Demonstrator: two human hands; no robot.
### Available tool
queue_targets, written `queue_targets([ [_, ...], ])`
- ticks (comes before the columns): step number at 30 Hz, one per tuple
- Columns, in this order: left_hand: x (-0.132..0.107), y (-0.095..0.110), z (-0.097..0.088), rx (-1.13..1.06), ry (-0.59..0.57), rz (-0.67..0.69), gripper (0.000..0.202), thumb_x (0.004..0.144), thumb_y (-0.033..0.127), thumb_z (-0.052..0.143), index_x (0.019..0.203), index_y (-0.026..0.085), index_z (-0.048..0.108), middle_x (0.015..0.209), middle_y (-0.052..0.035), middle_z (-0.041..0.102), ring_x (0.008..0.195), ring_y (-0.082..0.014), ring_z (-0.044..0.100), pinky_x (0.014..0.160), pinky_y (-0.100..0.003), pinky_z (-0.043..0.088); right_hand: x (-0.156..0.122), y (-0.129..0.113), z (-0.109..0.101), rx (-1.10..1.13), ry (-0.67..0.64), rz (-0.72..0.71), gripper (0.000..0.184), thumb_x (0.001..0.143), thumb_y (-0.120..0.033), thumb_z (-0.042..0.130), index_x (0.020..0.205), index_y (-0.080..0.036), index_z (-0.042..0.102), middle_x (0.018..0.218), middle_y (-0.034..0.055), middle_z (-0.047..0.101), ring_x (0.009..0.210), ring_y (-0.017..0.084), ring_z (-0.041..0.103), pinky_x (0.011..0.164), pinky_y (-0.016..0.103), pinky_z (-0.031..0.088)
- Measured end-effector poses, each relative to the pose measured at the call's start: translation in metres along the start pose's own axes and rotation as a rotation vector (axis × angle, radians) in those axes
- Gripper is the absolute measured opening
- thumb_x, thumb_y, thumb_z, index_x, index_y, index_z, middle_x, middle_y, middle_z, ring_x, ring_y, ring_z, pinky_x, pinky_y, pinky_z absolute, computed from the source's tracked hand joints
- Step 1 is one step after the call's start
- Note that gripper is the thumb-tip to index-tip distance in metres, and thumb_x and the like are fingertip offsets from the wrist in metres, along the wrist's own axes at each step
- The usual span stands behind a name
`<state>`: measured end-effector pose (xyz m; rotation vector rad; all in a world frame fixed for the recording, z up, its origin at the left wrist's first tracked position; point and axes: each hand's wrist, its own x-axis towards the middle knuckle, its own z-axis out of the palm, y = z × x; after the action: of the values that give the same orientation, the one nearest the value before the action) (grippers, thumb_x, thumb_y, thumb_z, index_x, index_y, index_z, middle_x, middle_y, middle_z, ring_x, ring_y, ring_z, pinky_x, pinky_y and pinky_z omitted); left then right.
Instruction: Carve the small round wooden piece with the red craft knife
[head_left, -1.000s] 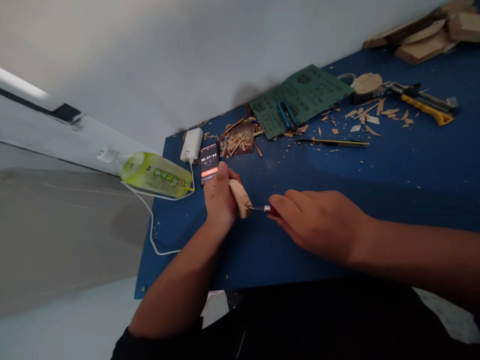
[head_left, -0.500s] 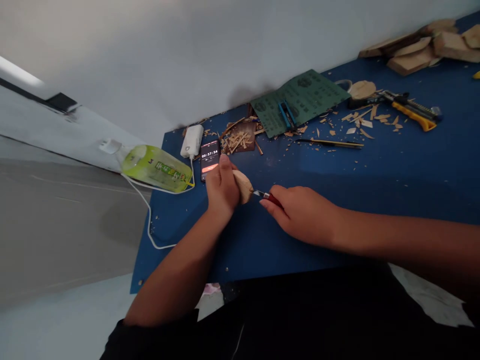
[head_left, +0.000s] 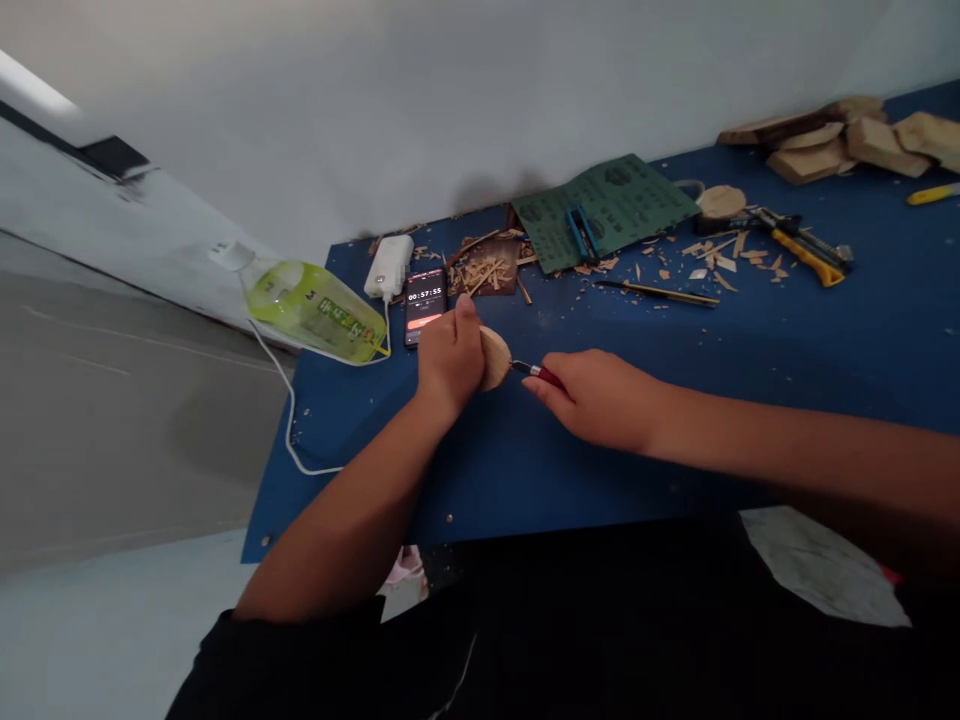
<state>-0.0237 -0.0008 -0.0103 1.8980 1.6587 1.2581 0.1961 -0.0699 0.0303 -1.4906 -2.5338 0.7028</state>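
Observation:
My left hand [head_left: 448, 360] is closed round a small rounded piece of pale wood [head_left: 495, 357], held on edge just above the blue tabletop [head_left: 750, 350]. My right hand [head_left: 600, 398] grips a carving knife with a red handle [head_left: 541, 374]; its short metal blade touches the right side of the wood. Right behind my left hand lies a phone [head_left: 424, 303] showing a running timer.
A white power bank [head_left: 388, 266] with a cable and a green plastic bottle [head_left: 315, 310] lie at the back left. Wood shavings [head_left: 480, 272], green sandpaper [head_left: 607, 208], a thin stick [head_left: 660, 292], a yellow utility knife [head_left: 802, 246] and wood blocks [head_left: 840, 136] lie further back and right.
The view has tilted, so everything sits higher and a little right. The wood has turned in my left hand, showing a broader face. The knife stays against it. The timer has advanced.

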Motion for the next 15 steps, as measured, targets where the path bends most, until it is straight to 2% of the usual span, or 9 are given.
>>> queue_targets([
  [3, 0.001, -0.001, 0.001, 0.0, -0.001, 0.01, 0.073, 0.11, 0.071, 0.047, 0.054, 0.025, 0.056, 0.054, -0.0043, 0.057, 0.053, -0.0184, 0.048, 0.057, -0.037, 0.032, 0.003, 0.004, -0.001, -0.026, -0.018, -0.007, 0.042, 0.118, -0.048, 0.04, 0.104, -0.02, 0.068, 0.095, 0.0103, 0.082, 0.083, 0.026, 0.076, 0.069, 0.034, 0.04],
  [6, 0.002, -0.002, 0.002, 0.001, 0.0, 0.009, 0.072, 0.111, 0.071, 0.045, 0.056, 0.025, 0.057, 0.055, -0.0038, 0.057, 0.054, -0.0187, 0.048, 0.058, -0.037, 0.032, 0.0, 0.0, 0.004, -0.283, 0.017, 0.013, 0.049, 0.119, -0.049, 0.031, 0.122, -0.016, 0.067, 0.102, 0.0177, 0.081, 0.085, 0.033, 0.08, 0.065, 0.036, 0.04],
  [9, 0.003, -0.004, 0.001, -0.007, 0.003, -0.005, 0.073, 0.111, 0.071, 0.045, 0.055, 0.026, 0.055, 0.054, -0.0039, 0.054, 0.053, -0.019, 0.046, 0.058, -0.037, 0.031, -0.003, -0.008, 0.01, -0.428, 0.05, 0.042, 0.059, 0.12, -0.048, 0.019, 0.126, -0.013, 0.065, 0.106, 0.0239, 0.08, 0.087, 0.036, 0.081, 0.064, 0.035, 0.041],
  [12, 0.003, -0.007, 0.0, 0.014, -0.006, -0.003, 0.072, 0.111, 0.071, 0.045, 0.056, 0.026, 0.057, 0.055, -0.004, 0.054, 0.055, -0.0196, 0.046, 0.059, -0.037, 0.03, -0.001, -0.009, 0.008, -0.328, 0.043, 0.044, 0.052, 0.12, -0.047, 0.026, 0.123, -0.014, 0.066, 0.101, 0.0203, 0.081, 0.082, 0.032, 0.079, 0.064, 0.035, 0.041],
  [15, 0.003, -0.006, -0.001, 0.039, -0.021, 0.009, 0.069, 0.111, 0.067, 0.047, 0.057, 0.024, 0.058, 0.056, -0.0044, 0.056, 0.056, -0.0195, 0.047, 0.061, -0.037, 0.03, 0.006, -0.003, -0.001, -0.081, -0.023, 0.018, 0.042, 0.117, -0.048, 0.039, 0.104, -0.019, 0.068, 0.095, 0.0127, 0.081, 0.08, 0.025, 0.075, 0.066, 0.034, 0.04],
])
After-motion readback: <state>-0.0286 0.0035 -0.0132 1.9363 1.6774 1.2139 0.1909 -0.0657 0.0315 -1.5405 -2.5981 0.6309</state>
